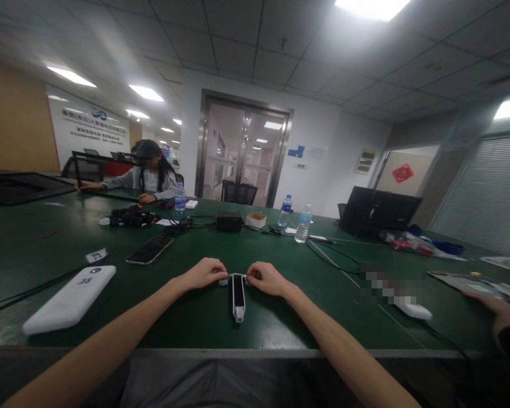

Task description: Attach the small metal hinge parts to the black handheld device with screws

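Note:
Both my hands rest on a dark green table [204,317], close together near its front edge. My left hand [204,272] is closed in a pinch at the far end of a small black and white device [238,294]. My right hand [267,278] is closed too, pinching the same end from the other side. The device lies flat, pointing back toward me. What my fingertips pinch there is too small to make out.
A white power bank [70,299] and a phone [149,250] lie to the left. Cables, a black box [229,221], water bottles [303,223] and a laptop [376,213] stand farther back. A person sits at the far left; another person's hand [493,309] rests at the right edge.

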`<action>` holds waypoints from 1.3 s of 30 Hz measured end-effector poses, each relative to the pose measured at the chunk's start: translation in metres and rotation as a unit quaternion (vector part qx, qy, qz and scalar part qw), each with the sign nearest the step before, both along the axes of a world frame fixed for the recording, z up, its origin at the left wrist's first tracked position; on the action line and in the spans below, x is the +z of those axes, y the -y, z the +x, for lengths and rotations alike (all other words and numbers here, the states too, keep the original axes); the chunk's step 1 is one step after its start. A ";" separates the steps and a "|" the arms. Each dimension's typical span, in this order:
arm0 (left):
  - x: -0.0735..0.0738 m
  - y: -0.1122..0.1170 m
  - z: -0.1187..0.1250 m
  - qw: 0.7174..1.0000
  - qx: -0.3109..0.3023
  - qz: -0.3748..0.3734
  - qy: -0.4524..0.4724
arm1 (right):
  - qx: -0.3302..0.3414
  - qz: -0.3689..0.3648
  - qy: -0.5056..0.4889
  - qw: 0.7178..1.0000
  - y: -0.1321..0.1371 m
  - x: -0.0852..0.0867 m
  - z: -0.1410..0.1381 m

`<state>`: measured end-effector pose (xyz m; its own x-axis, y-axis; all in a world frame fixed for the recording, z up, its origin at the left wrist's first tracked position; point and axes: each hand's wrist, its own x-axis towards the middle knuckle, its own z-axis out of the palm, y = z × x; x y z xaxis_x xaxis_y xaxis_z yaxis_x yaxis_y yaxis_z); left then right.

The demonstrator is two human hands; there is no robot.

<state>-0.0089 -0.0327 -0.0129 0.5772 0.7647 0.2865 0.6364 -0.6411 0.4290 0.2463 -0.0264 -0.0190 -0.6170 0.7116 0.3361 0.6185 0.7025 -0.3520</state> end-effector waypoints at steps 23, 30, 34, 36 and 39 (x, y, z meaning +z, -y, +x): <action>0.002 0.004 0.007 0.998 0.038 -0.032 0.032 | 0.001 0.003 -0.002 1.000 -0.003 -0.004 0.000; 0.005 0.003 0.004 0.997 0.045 -0.069 0.014 | 0.004 0.003 -0.003 1.000 -0.006 -0.005 0.001; 0.008 -0.001 -0.003 0.996 0.071 -0.044 -0.025 | 0.004 0.005 -0.006 1.000 -0.005 -0.005 0.001; 0.009 -0.005 -0.007 0.995 0.089 -0.012 -0.043 | 0.008 0.003 -0.010 1.000 -0.004 -0.004 0.001; 0.006 -0.009 -0.012 0.993 0.095 0.010 -0.068 | 0.012 -0.002 -0.014 1.000 -0.004 -0.004 0.001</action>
